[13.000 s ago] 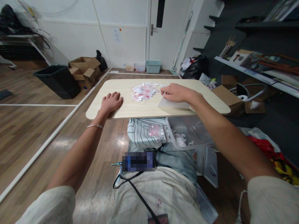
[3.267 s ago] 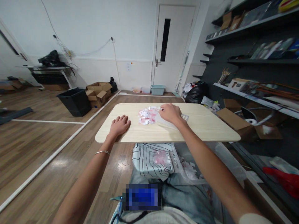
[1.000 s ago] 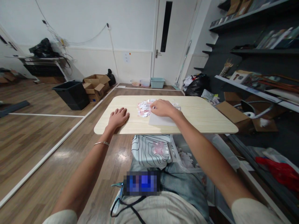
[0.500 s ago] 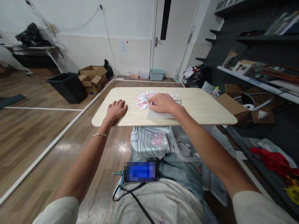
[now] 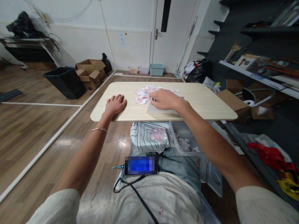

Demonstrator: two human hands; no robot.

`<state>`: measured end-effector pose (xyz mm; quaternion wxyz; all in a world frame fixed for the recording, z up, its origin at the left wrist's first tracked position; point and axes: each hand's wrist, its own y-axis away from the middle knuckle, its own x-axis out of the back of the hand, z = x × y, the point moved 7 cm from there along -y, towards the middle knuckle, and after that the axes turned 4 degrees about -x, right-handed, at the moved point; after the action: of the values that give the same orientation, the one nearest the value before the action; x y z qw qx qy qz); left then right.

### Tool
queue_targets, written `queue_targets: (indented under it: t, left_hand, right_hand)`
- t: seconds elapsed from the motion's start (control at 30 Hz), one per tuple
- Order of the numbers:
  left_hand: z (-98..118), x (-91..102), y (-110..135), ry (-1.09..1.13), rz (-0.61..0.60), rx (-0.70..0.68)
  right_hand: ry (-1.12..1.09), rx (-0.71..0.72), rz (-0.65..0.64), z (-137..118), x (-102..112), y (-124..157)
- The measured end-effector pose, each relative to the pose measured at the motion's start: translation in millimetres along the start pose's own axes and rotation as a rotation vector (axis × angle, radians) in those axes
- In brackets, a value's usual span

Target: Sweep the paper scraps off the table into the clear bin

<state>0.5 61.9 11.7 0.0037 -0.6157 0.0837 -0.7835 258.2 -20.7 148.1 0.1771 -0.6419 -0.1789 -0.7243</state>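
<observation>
A pile of small white and pink paper scraps [image 5: 143, 94] lies in the middle of a low light-wood table [image 5: 205, 102]. My right hand [image 5: 164, 99] rests on a pale flat sheet [image 5: 156, 109] just right of the pile, its fingers curled and pressed on the sheet's left edge. My left hand [image 5: 115, 104] lies flat and open on the table top, left of the pile, holding nothing.
Under the table sit a black-lined white cloth [image 5: 149, 135] and a clear plastic box [image 5: 187, 137] with scraps in it. A black bin [image 5: 65, 81] and cardboard boxes [image 5: 91, 73] stand at the left. Shelves [image 5: 257, 71], a box [image 5: 235, 99] and bags crowd the right.
My right hand with the sheet has slid a little left and toward me along the pile's edge. The left hand has stayed flat in place. The camera tilted down slightly.
</observation>
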Motion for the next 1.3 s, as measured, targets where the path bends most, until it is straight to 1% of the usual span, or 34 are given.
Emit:
queue_targets:
  t: [0.23,0.57,0.83,0.93,1.07,1.3]
  left_hand:
    - [0.7,0.4,0.2,-0.010,-0.004,-0.003]
    - [1.4,2.0,1.4,0.011,-0.003,-0.015]
    - [5.2,4.1,3.3,-0.001,0.001,-0.019]
    - [5.3,4.7,3.8,-0.006,-0.001,-0.009]
    - [6.1,5.0,4.0,-0.006,-0.002,-0.010]
    - [6.1,3.9,3.8,-0.020,-0.012,-0.004]
  right_hand:
    - [0.045,0.024,-0.003,1.4,-1.9,-1.4]
    - [0.031,-0.018,0.042,2.0,-4.1,-2.6]
    - [0.041,0.000,0.029,1.9,-1.3,-1.9]
    - [0.008,-0.027,0.023,7.5,-2.2,-7.5]
    - [-0.066,-0.112,0.051,21.1,-2.5,-20.9]
    - [-0.130,-0.141,0.063,38.6,-3.0,-35.2]
